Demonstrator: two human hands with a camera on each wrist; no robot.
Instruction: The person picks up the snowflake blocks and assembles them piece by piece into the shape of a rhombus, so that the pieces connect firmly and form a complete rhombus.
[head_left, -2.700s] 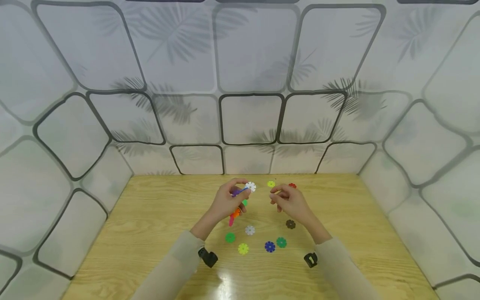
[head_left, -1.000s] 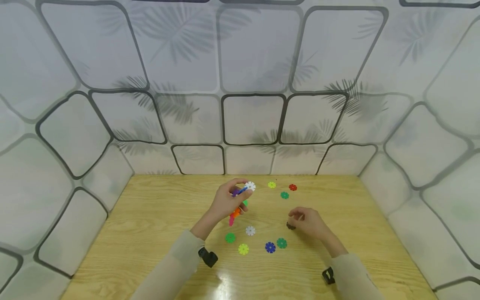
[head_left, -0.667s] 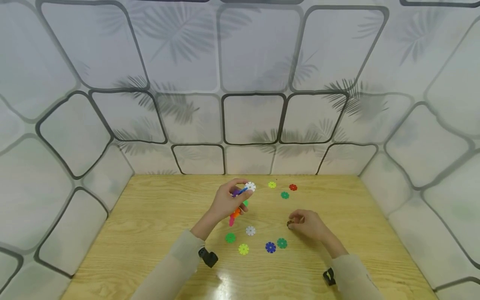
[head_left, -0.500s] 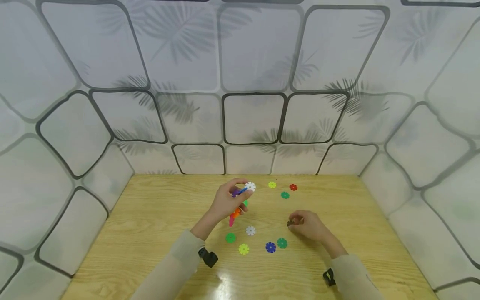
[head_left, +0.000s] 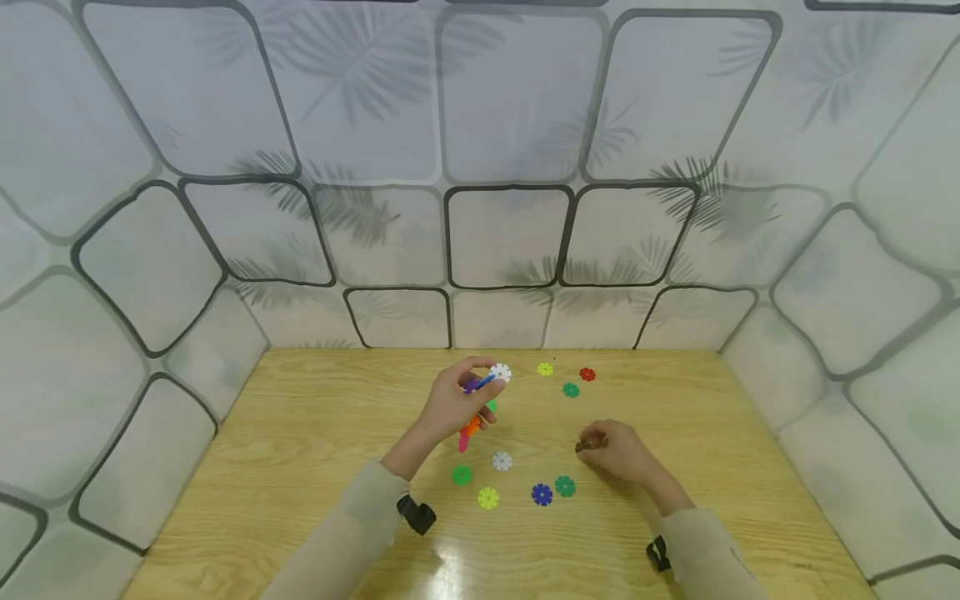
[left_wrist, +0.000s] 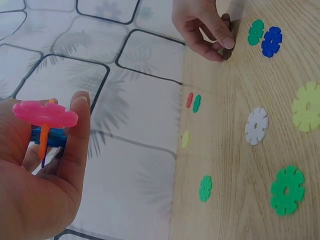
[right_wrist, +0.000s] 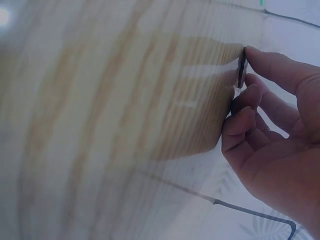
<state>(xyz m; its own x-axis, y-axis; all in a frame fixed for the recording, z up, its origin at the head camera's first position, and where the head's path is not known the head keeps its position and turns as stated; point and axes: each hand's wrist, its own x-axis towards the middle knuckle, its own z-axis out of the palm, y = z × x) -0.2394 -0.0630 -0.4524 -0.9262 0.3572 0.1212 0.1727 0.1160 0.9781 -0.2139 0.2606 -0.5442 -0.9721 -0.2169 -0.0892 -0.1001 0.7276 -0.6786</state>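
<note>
My left hand [head_left: 450, 406] grips a cluster of interlocking flower-shaped plastic discs above the table. The cluster includes a white disc [head_left: 502, 372], a blue one seen edge-on, and purple, orange and pink [left_wrist: 47, 114] ones; the fingers hide part of it. Low over the wood to the right, my right hand [head_left: 621, 452] pinches a brown flower disc [right_wrist: 242, 71] between thumb and fingers. That disc stands on edge in the right wrist view, and whether it touches the table I cannot tell.
On the wooden table [head_left: 300, 500], loose discs lie flat: white [head_left: 502, 461], green [head_left: 462, 475], yellow [head_left: 488, 498], blue [head_left: 542, 494] and dark green [head_left: 565, 486]. Farther back are yellow [head_left: 545, 369], red [head_left: 587, 374] and green [head_left: 571, 389] ones. Patterned cloth walls [head_left: 502, 237] surround the table.
My right hand has come away from beside the left hand, toward me and rightward, and has taken hold of the brown disc, tilting it up. The left hand stays put with its cluster.
</note>
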